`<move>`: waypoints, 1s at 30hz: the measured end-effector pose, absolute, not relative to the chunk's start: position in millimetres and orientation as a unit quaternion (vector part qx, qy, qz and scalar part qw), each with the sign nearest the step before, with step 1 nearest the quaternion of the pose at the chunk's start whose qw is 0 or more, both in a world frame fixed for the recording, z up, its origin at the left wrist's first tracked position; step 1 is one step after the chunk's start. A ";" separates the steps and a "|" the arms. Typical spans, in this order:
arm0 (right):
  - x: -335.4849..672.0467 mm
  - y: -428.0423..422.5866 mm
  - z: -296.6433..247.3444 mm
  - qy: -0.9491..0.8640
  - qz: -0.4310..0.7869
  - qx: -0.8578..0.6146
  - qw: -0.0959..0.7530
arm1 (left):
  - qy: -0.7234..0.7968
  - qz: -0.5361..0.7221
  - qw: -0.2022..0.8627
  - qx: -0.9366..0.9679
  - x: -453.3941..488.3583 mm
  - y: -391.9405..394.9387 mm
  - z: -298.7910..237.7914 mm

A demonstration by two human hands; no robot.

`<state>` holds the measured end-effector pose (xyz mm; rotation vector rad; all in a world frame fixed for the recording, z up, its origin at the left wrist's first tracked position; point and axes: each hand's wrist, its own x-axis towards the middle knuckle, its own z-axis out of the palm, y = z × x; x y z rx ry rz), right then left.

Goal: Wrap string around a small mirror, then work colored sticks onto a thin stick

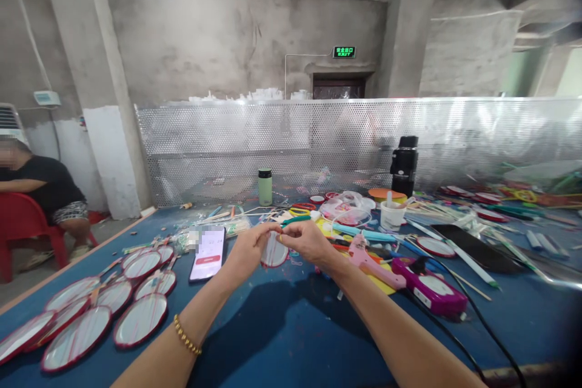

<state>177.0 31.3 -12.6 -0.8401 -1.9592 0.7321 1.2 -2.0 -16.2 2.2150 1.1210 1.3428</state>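
Observation:
Between my two hands is a small round fan (274, 253), pale with a dark red rim, held above the blue table. The fingers of my left hand (249, 253) are closed on its upper left edge. At its upper right edge, the thumb and fingers of my right hand (305, 239) pinch together. Whether a finer piece lies between the fingertips is too small to tell. Left of my hands is a lit phone (208, 254). Several larger red-rimmed fans (142, 319) lie overlapping at the far left.
A pink glue gun (370, 262) and a purple box (428, 288) with cables lie right of my right arm. Behind stand a green bottle (265, 188), a white cup (393, 216) and a black flask (404, 167). A seated person (50, 185) is at far left.

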 end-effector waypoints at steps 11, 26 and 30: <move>171.8 13.8 1.6 -0.771 0.337 -0.333 0.425 | 0.442 0.547 0.139 0.697 3.0 -7.5 -10.8; 146.1 3.9 -10.5 -0.692 0.465 -0.306 0.461 | 0.460 0.640 0.091 0.608 -5.2 -3.6 -6.1; 143.6 2.4 -12.6 -0.675 0.500 -0.305 0.450 | 0.466 0.641 0.092 0.603 -4.0 -4.5 -5.7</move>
